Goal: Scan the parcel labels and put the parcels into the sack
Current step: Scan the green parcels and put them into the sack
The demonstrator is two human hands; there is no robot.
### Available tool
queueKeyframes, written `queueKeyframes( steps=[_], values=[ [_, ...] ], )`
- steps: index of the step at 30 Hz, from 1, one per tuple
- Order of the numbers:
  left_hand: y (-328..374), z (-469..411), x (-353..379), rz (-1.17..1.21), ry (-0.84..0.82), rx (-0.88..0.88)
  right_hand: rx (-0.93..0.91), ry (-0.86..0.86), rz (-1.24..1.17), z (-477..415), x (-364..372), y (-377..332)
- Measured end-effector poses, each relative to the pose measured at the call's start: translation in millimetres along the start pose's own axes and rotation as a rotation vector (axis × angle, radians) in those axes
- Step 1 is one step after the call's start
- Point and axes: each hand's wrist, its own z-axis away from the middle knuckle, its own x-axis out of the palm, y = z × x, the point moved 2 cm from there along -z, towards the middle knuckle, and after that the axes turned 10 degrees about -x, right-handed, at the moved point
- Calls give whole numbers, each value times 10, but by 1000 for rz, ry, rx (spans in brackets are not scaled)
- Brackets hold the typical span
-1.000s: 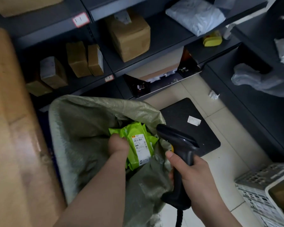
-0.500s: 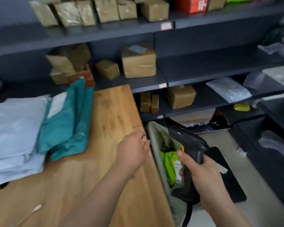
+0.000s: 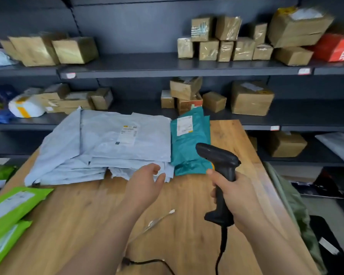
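Left hand [image 3: 145, 184] hovers open-fingered above wooden table [image 3: 187, 231]. Dark shelving [image 3: 147, 64] behind holds cartons [image 3: 250, 98]. On the table, labels facing up: lime-green parcels [image 3: 8, 213], stacked grey parcels [image 3: 107, 143], teal parcel [image 3: 189, 143]. Right hand [image 3: 238, 197] grasps black scanner [image 3: 218, 161]. Olive sack [image 3: 292, 205] sits beside table's right edge.

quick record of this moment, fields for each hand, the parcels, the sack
left hand: open, empty, at the near edge of the stack of grey plastic mailers
right hand: grips black corded handheld scanner
other parcels: teal plastic mailer, label up, right of the stack; lime green plastic mailers at left
sack: olive woven sack, at right edge of wooden table
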Motion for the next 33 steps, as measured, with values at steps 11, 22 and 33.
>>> queueKeyframes(
  steps=[11, 22, 33],
  values=[
    [-1590, -149, -967, 5, 178, -304, 13, -305, -16, -2, 1683, 3],
    [-3569, -413, -1773, -337, 92, -600, 1, -409, 213, 350, 3035, 123],
    [-4493, -747, -2010, -378, -77, -826, 74, -351, 315, 529, 3525, 356]
  ],
)
